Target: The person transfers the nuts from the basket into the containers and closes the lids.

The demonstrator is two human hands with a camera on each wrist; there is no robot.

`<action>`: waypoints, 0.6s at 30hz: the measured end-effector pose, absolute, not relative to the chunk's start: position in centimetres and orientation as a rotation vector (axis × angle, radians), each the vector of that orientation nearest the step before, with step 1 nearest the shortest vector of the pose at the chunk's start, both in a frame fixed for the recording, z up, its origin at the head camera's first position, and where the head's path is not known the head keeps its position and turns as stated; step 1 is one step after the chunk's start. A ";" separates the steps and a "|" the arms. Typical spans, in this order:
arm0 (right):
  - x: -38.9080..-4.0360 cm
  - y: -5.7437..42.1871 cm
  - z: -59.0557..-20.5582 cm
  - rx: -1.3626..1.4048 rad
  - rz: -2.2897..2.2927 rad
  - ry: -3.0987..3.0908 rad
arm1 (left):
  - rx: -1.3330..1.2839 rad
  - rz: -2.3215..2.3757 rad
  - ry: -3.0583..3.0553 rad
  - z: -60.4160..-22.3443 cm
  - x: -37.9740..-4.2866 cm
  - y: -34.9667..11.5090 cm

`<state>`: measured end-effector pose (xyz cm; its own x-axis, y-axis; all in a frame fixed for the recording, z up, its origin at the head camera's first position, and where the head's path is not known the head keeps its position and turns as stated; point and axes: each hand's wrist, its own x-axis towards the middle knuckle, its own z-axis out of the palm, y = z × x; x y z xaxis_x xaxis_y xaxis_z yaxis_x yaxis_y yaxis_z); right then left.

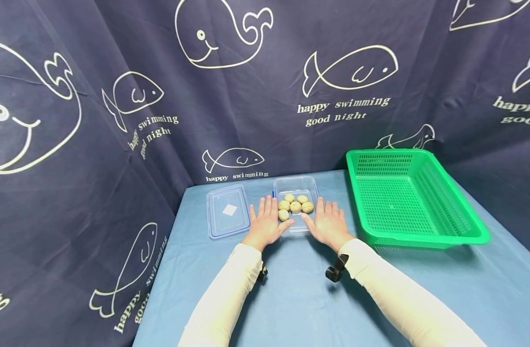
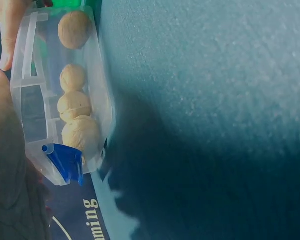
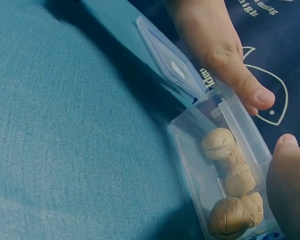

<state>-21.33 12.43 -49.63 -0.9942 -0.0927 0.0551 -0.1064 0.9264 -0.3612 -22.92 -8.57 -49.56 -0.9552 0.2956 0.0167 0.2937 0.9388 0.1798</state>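
Observation:
Several walnuts point(image 1: 295, 207) lie in a clear plastic box point(image 1: 296, 180), grouped toward its middle and left side. My left hand point(image 1: 265, 224) rests along the left side of the box, fingers straight and pointing away from me. On the opposite side, my right hand point(image 1: 330, 225) lies the same way, its thumb reaching toward the near rim. The thumbs come close to each other over the near edge. In the left wrist view, a blue latch point(image 2: 66, 162) hangs from the box wall. Walnuts point(image 3: 229, 217) also show through the box in the right wrist view.
A clear lid with a blue rim point(image 1: 221, 212) lies flat left of the box. To the right stands a large green basket point(image 1: 425, 240) with perforated walls. A dark curtain with fish prints point(image 1: 265, 115) hangs behind the blue-covered table point(image 1: 291, 299).

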 end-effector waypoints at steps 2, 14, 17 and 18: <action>-21.4 12.4 -49.7 0.151 0.574 -3.034 | 0.465 0.271 3.078 -49.4 -22.9 -8.6; -21.6 12.0 -49.2 0.146 0.597 -2.963 | 0.404 0.384 3.029 -49.8 -23.5 -9.2; -22.2 11.2 -48.3 0.217 0.641 -2.859 | 0.388 0.476 3.046 -48.9 -23.1 -10.5; -22.6 10.8 -47.9 0.244 0.660 -2.829 | 0.380 0.509 3.057 -48.5 -23.0 -11.1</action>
<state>-22.56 10.80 -47.86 -0.9608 -0.1096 0.2548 -0.2111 0.8850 -0.4151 -22.97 -11.11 -48.47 -0.9702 0.2416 0.0206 0.2352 0.9173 0.3214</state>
